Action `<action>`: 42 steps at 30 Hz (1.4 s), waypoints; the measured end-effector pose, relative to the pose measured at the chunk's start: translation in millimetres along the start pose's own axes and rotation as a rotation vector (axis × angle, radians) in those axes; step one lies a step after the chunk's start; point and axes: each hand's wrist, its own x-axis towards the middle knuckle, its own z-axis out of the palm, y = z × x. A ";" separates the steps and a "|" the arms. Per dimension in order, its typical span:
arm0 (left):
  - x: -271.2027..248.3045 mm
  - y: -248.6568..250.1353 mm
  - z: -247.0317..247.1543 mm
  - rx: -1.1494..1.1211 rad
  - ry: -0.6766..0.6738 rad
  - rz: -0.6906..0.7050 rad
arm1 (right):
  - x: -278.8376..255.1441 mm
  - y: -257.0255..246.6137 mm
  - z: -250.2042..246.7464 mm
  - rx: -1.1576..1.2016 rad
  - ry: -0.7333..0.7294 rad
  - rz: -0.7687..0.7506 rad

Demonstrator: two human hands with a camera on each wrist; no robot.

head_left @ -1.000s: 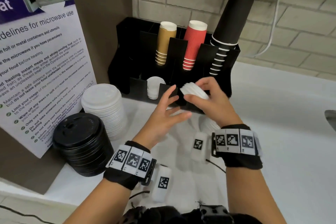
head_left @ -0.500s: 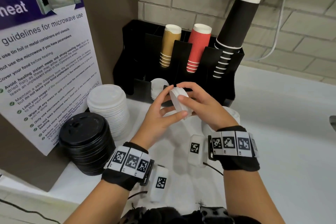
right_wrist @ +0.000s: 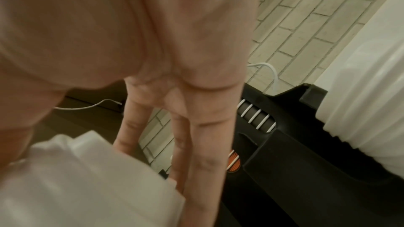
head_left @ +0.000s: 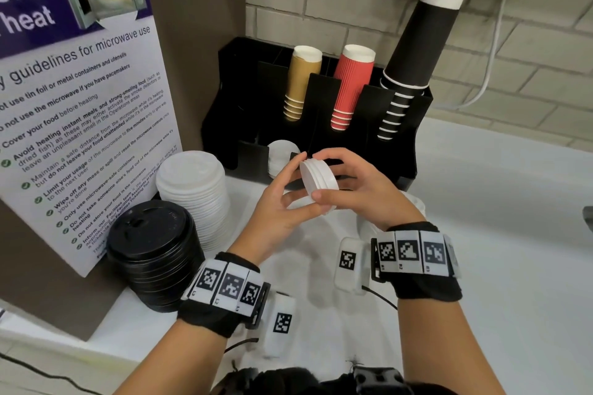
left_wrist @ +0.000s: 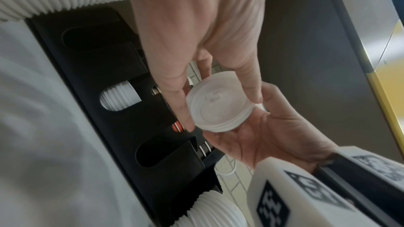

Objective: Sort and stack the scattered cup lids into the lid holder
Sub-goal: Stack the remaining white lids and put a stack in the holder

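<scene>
Lids: one small white stack (head_left: pixel 317 181), about three or four nested, held on edge in mid-air in front of black lid holder (head_left: pixel 414 151). Right hand (head_left: pixel 359 189) clamped on it, thumb below, fingers over top. Left hand (head_left: pixel 279 202) touching stack's flat face with straight fingers, loosely spread. One more small white lid stack (head_left: pixel 279 155) seated in a front holder slot. Three cup stacks upright in holder: tan (head_left: pixel 301 83), red (head_left: pixel 351 86), black (head_left: pixel 414 54). Two tall lid piles on white counter (head_left: pixel 497 266) at left: white (head_left: pixel 194 196), black (head_left: pixel 150 250).
</scene>
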 end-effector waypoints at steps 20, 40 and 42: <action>9.6 -15.3 -13.9 -0.027 0.224 -0.395 | 161.8 23.0 46.3 -1.080 0.041 0.036; 10.0 -9.3 -15.1 0.001 0.203 -0.383 | 141.6 19.0 42.2 -0.995 0.043 0.007; 10.4 -8.4 -15.0 -0.001 0.208 -0.375 | 123.1 11.0 28.3 -0.760 0.185 -0.038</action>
